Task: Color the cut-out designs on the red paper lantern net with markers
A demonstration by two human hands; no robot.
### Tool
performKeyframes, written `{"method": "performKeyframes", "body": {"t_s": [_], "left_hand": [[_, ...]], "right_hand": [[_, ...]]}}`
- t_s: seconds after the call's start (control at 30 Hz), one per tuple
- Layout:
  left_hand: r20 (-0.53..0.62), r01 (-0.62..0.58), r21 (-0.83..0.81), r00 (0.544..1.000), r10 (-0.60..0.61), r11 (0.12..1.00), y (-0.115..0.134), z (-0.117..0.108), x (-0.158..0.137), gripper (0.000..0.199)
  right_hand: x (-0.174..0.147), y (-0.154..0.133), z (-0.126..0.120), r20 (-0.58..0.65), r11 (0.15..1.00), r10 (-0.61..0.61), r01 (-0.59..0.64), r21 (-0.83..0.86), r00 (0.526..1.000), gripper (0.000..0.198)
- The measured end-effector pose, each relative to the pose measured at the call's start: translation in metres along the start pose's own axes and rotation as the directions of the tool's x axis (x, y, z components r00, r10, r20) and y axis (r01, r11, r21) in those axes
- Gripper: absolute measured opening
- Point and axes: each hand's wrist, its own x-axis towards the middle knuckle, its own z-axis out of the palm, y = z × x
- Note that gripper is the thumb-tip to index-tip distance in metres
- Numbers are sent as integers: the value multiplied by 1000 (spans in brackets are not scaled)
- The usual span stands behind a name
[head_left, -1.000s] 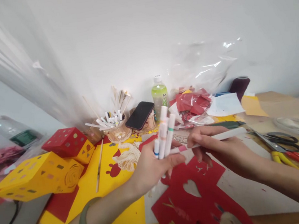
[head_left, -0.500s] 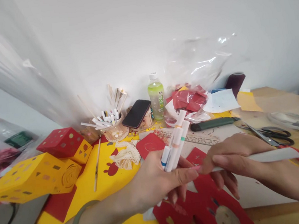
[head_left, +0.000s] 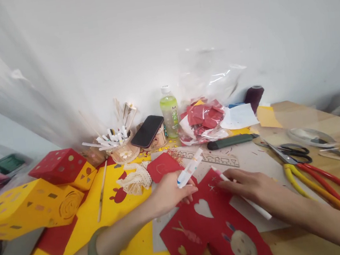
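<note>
My left hand point(head_left: 173, 189), a green bangle on its wrist, is closed around several white markers point(head_left: 190, 170) that stick up past the thumb. My right hand point(head_left: 242, 185) grips one more white marker point(head_left: 257, 207). Its pink end point(head_left: 217, 170) points away from me over the red paper cutout point(head_left: 212, 232), and its white end juts out below the palm. On that cutout are a white heart point(head_left: 203, 208), a small gold heart, a drawn carrot and a rabbit face point(head_left: 243, 246). Both hands are above the cutout, apart from each other.
To the left stand yellow point(head_left: 21, 203) and red point(head_left: 57, 166) paper boxes. Behind are a cup of markers point(head_left: 123, 154), a phone point(head_left: 148, 131), a green drink bottle point(head_left: 170, 115) and a bag of red scraps point(head_left: 202, 117). A cutter point(head_left: 232, 141) and red-and-yellow-handled scissors point(head_left: 334, 181) lie right.
My hands have moved apart; the right has drawn back from the left thumb. The pink-ended marker has turned, its white end now lower and nearer me. The camera view has shifted slightly.
</note>
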Motion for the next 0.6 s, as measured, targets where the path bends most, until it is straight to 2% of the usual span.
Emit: {"method": "performKeyframes", "body": {"t_s": [0.1, 0.23, 0.5, 0.6], "left_hand": [[41, 20, 55, 999, -22, 998, -3, 2, 3, 11], [56, 26, 31, 998, -28, 999, -8, 2, 8, 10], [64, -42, 56, 997, 38, 998, -20, 1, 14, 12], [48, -46, 84, 998, 42, 995, -20, 1, 13, 13]], "right_hand": [[5, 2, 15, 72, 974, -71, 84, -208, 995, 32], [7, 7, 20, 96, 916, -184, 206, -344, 978, 24], [12, 1, 22, 26, 837, -356, 331, -437, 934, 26], [9, 1, 21, -9, 844, -381, 344, -412, 924, 26]]}}
